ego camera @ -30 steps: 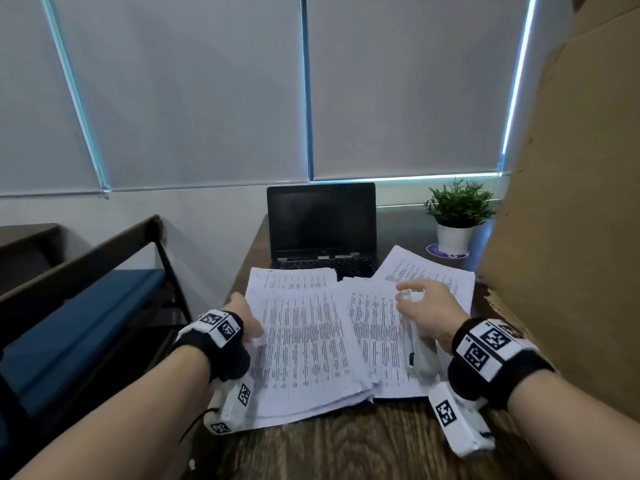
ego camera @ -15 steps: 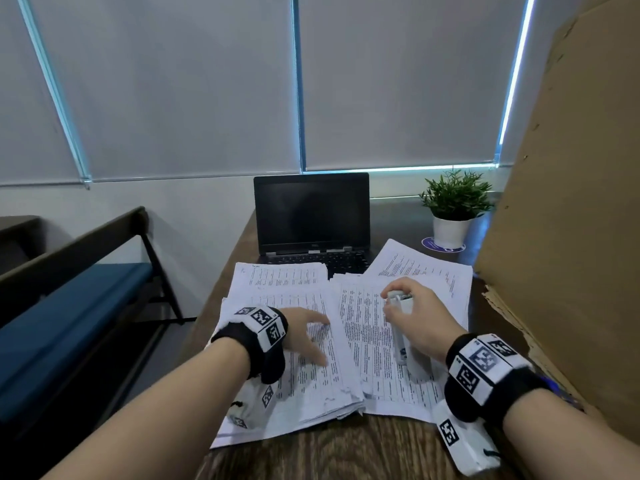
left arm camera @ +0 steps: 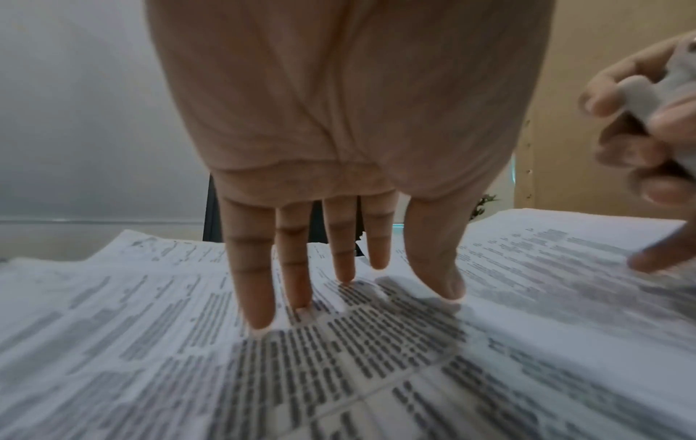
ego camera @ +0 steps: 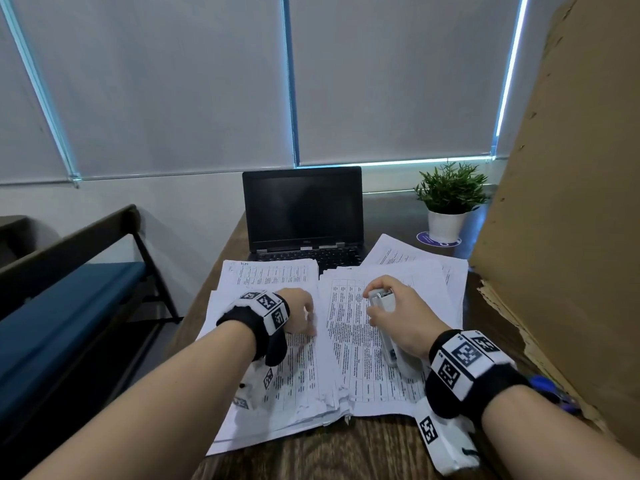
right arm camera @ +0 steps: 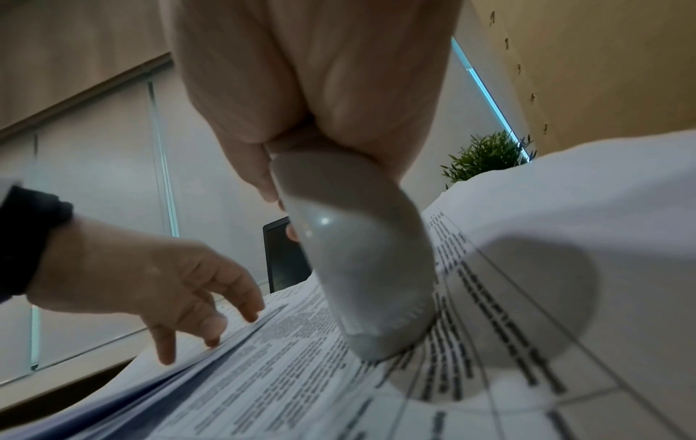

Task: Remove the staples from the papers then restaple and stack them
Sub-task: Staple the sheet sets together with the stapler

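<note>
Gripping the stapler (ego camera: 384,323) lengthwise (nose away), right hand (ego camera: 398,317); left fingers (left arm camera: 256,268) spread on papers (ego camera: 298,368).

The papers (ego camera: 363,344) are thin matt white sheets printed with grey tables, their lower edges ragged. The stapler (right arm camera: 361,268) is smooth pale grey plastic with a soft sheen. The desk (ego camera: 346,452) is dark wood with visible grain. The cardboard sheet (ego camera: 571,202) is rough matt brown, frayed at its edge. The plant pot (ego camera: 446,225) looks smooth and white.

No text is legible: the print on the papers (ego camera: 349,362) is too blurred to read.
</note>
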`<state>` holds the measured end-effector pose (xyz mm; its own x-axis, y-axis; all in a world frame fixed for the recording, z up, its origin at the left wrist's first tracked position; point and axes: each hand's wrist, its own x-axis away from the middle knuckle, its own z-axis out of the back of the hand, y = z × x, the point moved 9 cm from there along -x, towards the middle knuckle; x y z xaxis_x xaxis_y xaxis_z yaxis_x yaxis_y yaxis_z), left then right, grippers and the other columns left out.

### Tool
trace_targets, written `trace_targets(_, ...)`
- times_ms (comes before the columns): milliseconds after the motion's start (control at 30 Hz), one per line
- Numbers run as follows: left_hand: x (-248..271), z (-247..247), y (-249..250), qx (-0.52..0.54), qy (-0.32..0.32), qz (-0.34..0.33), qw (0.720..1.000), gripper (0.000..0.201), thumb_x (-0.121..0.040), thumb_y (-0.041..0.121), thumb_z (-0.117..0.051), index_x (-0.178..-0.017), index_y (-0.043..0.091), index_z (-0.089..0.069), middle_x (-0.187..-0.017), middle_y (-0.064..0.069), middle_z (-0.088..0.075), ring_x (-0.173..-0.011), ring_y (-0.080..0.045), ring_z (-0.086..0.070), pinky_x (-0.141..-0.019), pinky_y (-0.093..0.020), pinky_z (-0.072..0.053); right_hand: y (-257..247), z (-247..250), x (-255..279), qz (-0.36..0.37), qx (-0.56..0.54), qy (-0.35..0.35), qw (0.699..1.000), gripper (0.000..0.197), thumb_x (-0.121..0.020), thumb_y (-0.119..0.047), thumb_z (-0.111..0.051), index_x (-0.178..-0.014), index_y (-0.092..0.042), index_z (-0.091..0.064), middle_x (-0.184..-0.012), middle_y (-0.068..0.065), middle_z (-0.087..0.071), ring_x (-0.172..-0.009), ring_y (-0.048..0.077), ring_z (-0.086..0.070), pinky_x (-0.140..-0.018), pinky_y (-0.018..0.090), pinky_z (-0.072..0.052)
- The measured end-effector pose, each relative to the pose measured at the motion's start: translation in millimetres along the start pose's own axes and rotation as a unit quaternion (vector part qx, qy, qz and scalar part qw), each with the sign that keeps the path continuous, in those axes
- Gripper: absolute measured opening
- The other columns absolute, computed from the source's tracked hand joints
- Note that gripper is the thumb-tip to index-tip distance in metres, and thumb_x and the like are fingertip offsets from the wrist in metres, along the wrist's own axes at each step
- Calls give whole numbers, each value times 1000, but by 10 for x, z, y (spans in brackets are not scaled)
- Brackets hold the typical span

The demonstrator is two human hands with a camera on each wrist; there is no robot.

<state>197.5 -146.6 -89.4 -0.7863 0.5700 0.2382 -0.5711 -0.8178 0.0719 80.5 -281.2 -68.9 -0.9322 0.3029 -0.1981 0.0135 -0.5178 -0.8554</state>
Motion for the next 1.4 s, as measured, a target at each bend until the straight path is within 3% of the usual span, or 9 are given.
trace_targets(200,-366,61,-26,165,33,36,985,82,-87,37,-70,-151,13,-25,-151,-6,-40,-131,-25,-47,-105,-38,-45,99,64,-44,-13,-20,4,1000,21,-92,-12,-60,-91,-33,-57,-103,-1,-58,-86,32,-69,-78,44,-56)
trace_targets(433,-632,-10,-114,305,90,104,942,80,-78,29,-80,-144,10,-38,-138,-9,-53,-123,-26,-54,-101,-39,-48,130,30,-131,-21,-21,-15,999,22,-92,-11,-57,-91,-33,-56,-97,2,-60,-78,26,-67,-70,38,-56)
trace_targets(667,-624,-56,-157,467,137,89,869,18,-78,9,-79,-88,15,-64,-83,-6,-69,-68,-18,-61,-69,-37,-57,174,33,-141,-28,-32,-18,999,23,-92,-13,-58,-92,-36,-56,-94,3,-62,-75,26,-65,-72,45,-57)
trace_targets(767,-567,-79,-157,509,147,89,843,17,-82,3,-73,-85,9,-58,-76,-6,-60,-58,-15,-54,-39,-20,-46,169,26,-134,-26,-31,-19,999,23,-92,-13,-58,-92,-36,-56,-93,3,-62,-73,23,-63,-71,44,-57)
trace_targets(833,-523,-80,-141,537,150,90,825,21,-84,2,-71,-94,10,-55,-78,-6,-57,-61,-14,-53,-34,-15,-41,170,26,-131,-29,-31,-18,999,23,-93,-14,-58,-92,-37,-55,-96,3,-61,-76,25,-64,-72,44,-57)
trace_targets(967,-521,-88,-85,509,116,82,849,21,-85,14,-73,-103,11,-63,-88,-4,-67,-71,-14,-63,-48,-24,-49,150,26,-121,-32,-29,-17,999,24,-92,-13,-58,-92,-37,-56,-100,3,-61,-85,35,-69,-75,44,-57)
trace_targets(1067,-554,-153,-88,517,91,79,847,10,-86,7,-71,-90,9,-62,-86,-8,-67,-67,-15,-61,-41,-18,-46,148,22,-118,-33,-31,-21,999,23,-93,-12,-57,-93,-35,-55,-98,-4,-58,-86,33,-69,-71,38,-57)
trace_targets(1267,-495,-102,-203,549,167,76,816,15,-86,15,-72,-79,4,-66,-68,-8,-62,-48,-12,-54,-43,-18,-47,162,49,-112,-36,-20,-20,999,21,-94,-13,-57,-95,-34,-55,-101,-11,-55,-81,25,-68,-61,27,-54)
trace_targets(1400,-484,-22,-195,506,196,50,839,15,-89,20,-68,-84,7,-63,-82,-11,-64,-67,-18,-58,-57,-25,-50,159,43,-107,-45,-7,-16,999,23,-95,-14,-57,-98,-37,-54,-102,-7,-55,-90,31,-69,-69,35,-57)
